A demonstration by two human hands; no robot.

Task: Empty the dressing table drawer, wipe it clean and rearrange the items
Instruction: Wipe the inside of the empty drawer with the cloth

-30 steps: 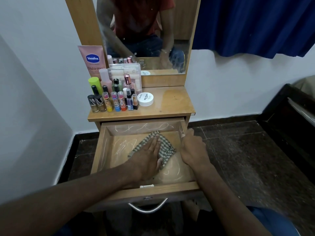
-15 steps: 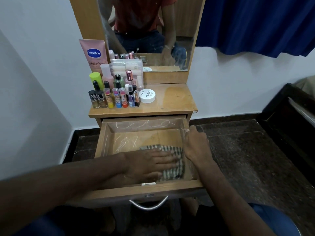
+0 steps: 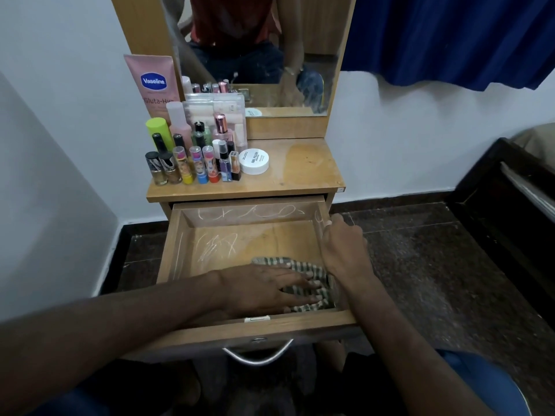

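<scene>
Dark speckled floor tiles point(image 3: 420, 265) surround a small wooden dressing table set against a white wall, seen from above by a seated person. Nearest the viewer, the drawer point(image 3: 249, 328) is pulled fully open, a curved metal handle point(image 3: 258, 357) on its front. Inside it holds only a checked cloth point(image 3: 318, 283), bunched in the near right corner of the drawer floor. The left hand point(image 3: 264, 288) lies palm down on the cloth, fingers straight and slightly spread, pressing it against the wood. The right hand point(image 3: 342, 250) rests on the drawer's right side wall, fingers curled over the top edge and gripping it, thumb on the inner face. Pale scribble marks point(image 3: 216, 246) show on the drawer floor toward the left and along the back wall.

Beyond the drawer, on the left half of the tabletop point(image 3: 306, 166), stands a tight cluster of small cosmetic bottles point(image 3: 192, 163), upright in rows, with a white round jar point(image 3: 254, 161) just beside them on the right. Behind them a pink Vaseline tube point(image 3: 153, 85) leans upright against the mirror frame. Farthest back, the mirror point(image 3: 255, 49) reflects the person's torso and arms, and a blue curtain point(image 3: 450, 37) hangs at upper right.
</scene>
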